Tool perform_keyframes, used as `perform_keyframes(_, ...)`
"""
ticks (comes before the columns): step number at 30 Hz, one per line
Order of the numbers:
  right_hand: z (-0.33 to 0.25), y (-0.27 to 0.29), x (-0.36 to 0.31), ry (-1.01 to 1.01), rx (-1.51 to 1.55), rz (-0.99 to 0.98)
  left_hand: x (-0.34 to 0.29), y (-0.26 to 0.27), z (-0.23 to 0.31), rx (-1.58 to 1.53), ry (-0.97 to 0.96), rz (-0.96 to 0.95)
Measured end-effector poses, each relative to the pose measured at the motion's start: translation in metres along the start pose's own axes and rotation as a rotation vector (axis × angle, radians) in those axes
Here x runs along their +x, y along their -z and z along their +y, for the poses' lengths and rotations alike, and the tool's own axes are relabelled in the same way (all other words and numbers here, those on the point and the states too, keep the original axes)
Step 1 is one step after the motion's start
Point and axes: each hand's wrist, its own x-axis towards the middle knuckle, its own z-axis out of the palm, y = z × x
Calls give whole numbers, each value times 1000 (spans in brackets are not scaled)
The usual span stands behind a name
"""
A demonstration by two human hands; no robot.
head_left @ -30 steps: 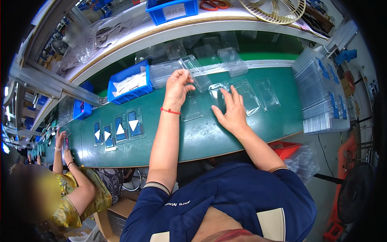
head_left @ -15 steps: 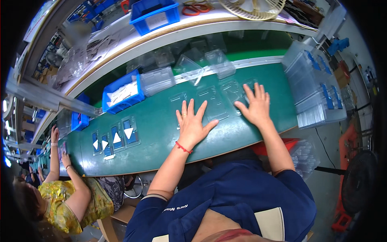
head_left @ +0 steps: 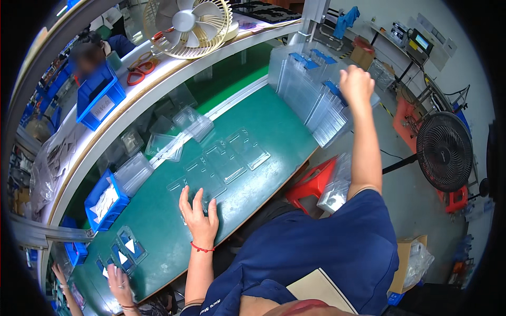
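Head: left hand (head_left: 201, 224) near 4 trays (head_left: 225, 164)

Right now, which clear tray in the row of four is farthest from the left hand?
The rightmost tray, nearest the tall stack; the other three lie nearer the left hand.

A green bench (head_left: 287, 126) is carrying 4 clear plastic trays (head_left: 250, 149), lying flat in 1 slanting row. Farther left, a blue bin (head_left: 120, 203) of white pieces is standing beside a clear stack (head_left: 133, 173); packs (head_left: 132, 245) with white triangles are lying nearer the left end. Above, a white shelf (head_left: 124, 111) is holding a cream fan (head_left: 183, 21), red-handled scissors (head_left: 136, 78) and a blue box (head_left: 100, 108).
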Motion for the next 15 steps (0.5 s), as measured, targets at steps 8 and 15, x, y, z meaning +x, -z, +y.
perform_keyframes(8,66,-66,53,-119,-23,-366,-1,1,-3,-44,10,118)
perform_keyframes(15,59,-53,70,-158,79,-602,-1,1,-4,-101,28,122)
